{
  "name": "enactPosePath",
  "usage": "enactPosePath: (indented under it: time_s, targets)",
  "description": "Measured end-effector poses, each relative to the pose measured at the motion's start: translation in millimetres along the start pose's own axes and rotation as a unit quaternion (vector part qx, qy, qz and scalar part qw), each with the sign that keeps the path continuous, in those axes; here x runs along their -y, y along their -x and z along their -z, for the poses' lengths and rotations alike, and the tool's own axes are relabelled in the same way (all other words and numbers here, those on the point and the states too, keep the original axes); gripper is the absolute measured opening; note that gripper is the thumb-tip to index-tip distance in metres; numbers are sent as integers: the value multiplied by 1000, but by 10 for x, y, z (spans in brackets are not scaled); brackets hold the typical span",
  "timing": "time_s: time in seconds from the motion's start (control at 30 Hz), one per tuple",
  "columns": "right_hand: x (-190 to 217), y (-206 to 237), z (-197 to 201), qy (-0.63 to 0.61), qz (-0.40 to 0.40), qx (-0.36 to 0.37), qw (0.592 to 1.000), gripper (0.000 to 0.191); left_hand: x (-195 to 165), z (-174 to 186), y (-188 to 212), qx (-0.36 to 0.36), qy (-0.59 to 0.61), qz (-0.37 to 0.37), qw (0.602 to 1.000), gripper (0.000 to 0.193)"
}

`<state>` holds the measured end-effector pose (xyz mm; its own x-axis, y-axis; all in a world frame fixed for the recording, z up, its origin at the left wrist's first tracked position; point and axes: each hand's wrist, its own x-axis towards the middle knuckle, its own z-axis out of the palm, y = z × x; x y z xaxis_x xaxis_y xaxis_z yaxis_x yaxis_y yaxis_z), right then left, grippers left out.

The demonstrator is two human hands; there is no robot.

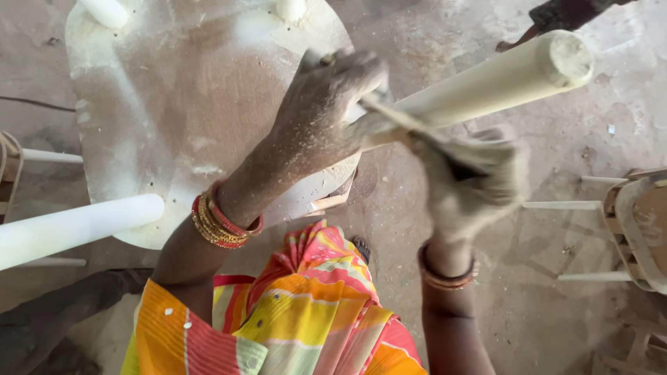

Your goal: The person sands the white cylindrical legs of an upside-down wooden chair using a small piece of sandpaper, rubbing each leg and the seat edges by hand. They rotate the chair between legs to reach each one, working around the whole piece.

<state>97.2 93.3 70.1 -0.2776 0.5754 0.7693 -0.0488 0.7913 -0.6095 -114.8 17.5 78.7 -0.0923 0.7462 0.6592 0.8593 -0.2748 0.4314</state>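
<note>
The left hand gripped a pale wooden leg while, just beside it, the blurred right hand clutched a sandpaper strip.

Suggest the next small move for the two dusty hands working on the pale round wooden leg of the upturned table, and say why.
Probably another stroke down the pale round wooden leg with the strip of abrasive sheet. The left hand grips the leg near its base, the right hand is blurred on the strip, and dust coats both hands and the upturned tabletop, so the rubbing looks unfinished.
</note>
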Motion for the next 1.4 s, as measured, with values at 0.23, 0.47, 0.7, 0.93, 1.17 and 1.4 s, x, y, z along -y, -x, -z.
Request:
enactPosePath:
  time_s: [0.23,0.47,0.7,0.93,1.17,1.4]
  targets:
    - [-422,822,-544,34,-90,17,995,30,614,-544,738,124,108,129,978,47]
    - [-358,617,-472,38,-48,-7,998,38,858,-683,640,80,187,130,970,45]
    - [-117,-300,-68,127,91,-115,981,42,546,-330,-371,-37,203,-20,978,75]
    - [-328,-172,-2,101,114,-101,983,32,468,-372,-380,-22,285,31,958,83]
    - [-591,704,-461,15,75,-43,996,36,889,-709,498,71,219,130,965,39]
    - [-637,678,-426,-31,-75,0,997,38,804,-740,732,51,191,159,967,39]
